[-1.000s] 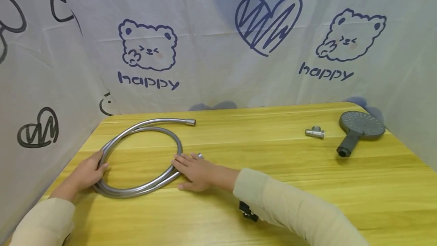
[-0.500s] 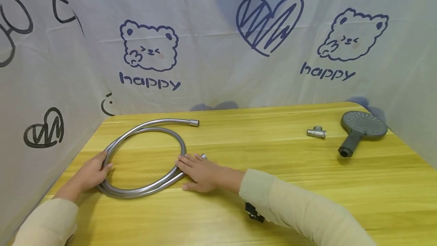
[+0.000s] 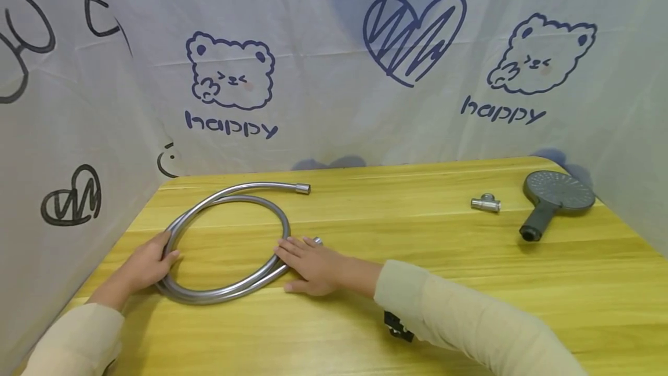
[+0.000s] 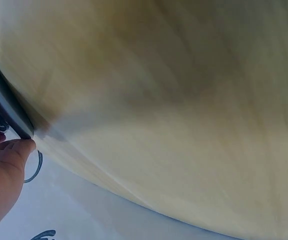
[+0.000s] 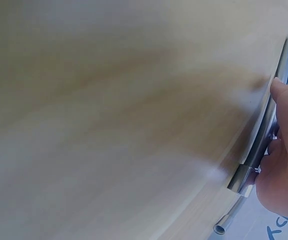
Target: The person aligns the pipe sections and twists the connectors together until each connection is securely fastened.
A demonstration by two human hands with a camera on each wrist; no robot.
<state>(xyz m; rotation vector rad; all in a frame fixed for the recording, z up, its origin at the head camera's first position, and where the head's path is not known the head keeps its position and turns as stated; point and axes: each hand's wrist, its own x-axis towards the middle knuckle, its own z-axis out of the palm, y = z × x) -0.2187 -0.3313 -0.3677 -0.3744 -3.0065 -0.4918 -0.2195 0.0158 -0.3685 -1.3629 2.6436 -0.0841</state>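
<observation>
A chrome shower hose (image 3: pixel 209 296) lies coiled in a loop on the wooden table, seen in the head view. At the loop's left side my left hand (image 3: pixel 147 264) grips the hose, thumb on the inner side. Across the right side of the coil rests my right hand (image 3: pixel 314 266), fingers stretched out over the tubing and thumb apart near the tabletop. One metal hose end (image 3: pixel 303 188) points right at the back; the other (image 3: pixel 318 241) peeks out beyond my right fingers. The right wrist view shows both hose ends beside that hand (image 5: pixel 286 150).
A grey hand shower (image 3: pixel 558 191) lies at the far right, its handle toward the front. To its left sits a small chrome tee fitting (image 3: pixel 486 203). White printed cloth (image 3: pixel 323 109) hangs behind and along the table's sides.
Both hands and the coiled hose have slid slightly to the right together. The whole head view has also shifted a little. The hand shower and tee fitting stay in place on the table.
</observation>
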